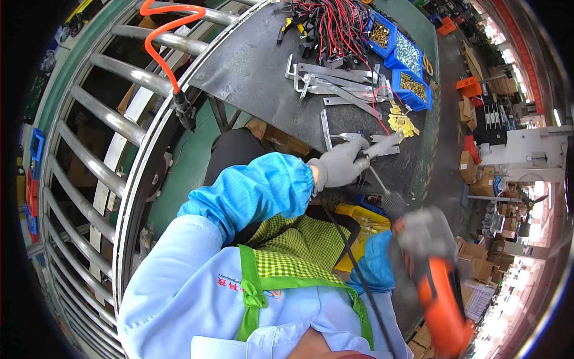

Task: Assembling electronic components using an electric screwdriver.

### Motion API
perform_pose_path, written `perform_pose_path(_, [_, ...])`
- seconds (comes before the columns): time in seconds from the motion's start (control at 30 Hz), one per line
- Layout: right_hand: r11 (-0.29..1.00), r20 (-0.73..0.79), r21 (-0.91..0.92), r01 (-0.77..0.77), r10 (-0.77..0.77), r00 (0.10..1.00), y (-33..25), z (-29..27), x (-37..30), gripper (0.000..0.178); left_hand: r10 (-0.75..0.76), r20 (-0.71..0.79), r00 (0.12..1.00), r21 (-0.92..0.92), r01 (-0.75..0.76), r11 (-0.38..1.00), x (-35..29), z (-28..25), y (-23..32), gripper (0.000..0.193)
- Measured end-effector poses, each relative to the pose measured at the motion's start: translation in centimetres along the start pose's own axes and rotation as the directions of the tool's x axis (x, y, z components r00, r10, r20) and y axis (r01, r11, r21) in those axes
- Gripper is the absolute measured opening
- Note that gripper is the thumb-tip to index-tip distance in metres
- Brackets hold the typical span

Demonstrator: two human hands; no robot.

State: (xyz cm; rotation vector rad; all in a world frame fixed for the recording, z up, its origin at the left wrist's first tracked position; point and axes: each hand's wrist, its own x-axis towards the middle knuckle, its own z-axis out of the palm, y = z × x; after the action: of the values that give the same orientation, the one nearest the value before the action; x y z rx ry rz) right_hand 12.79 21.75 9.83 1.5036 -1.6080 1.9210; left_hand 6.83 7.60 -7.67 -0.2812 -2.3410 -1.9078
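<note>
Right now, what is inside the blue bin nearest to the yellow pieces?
The blue bin holds many small gold-coloured parts. Whatever lies below the top layer, and the bin's floor, is covered from view.

This is a factory workshop: it has a roller conveyor, blue screw bins and an orange power tool.

Orange power tool, silvery brackets, green-checked apron, blue bins

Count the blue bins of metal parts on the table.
3 blue bins: one beside the wires, one in the middle, one nearest the yellow pieces.
</note>
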Motion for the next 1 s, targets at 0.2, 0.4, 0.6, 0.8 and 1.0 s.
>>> perform_pose_path(0.2, [0.491,-0.042,-0.871,-0.012,-0.051,0.998,-1.6,-6.6,0.2,0.038,0.278,-0.043,0.96,0.18,-0.266,0.947,4.0,-4.2,3.6,0.046])
perform_pose_path(0.4, [0.302,0.31,-0.944,0.131,0.683,0.661,5.0,-14.9,-4.7,0.051,0.114,0.387,0.915,0.514,-0.317,0.797,8.0,-5.3,4.3,0.046])
perform_pose_path(0.6, [0.073,0.329,-0.911,0.406,0.722,0.608,9.6,-17.4,-6.9,0.04,0.066,0.368,0.927,0.712,-0.327,0.622,8.0,-2.9,1.0,0.041])
perform_pose_path(0.8, [0.084,0.264,-0.951,0.296,0.721,0.641,11.3,-18.6,-7.3,0.04,0.061,0.308,0.949,0.643,-0.256,0.722,7.6,-2.9,1.5,0.049])
perform_pose_path(1.0, [0.239,0.159,-0.971,0.011,0.611,0.775,13.4,-17.2,-0.4,0.041,0.156,0.196,0.968,0.59,-0.243,0.77,7.7,-4.7,2.5,0.05])
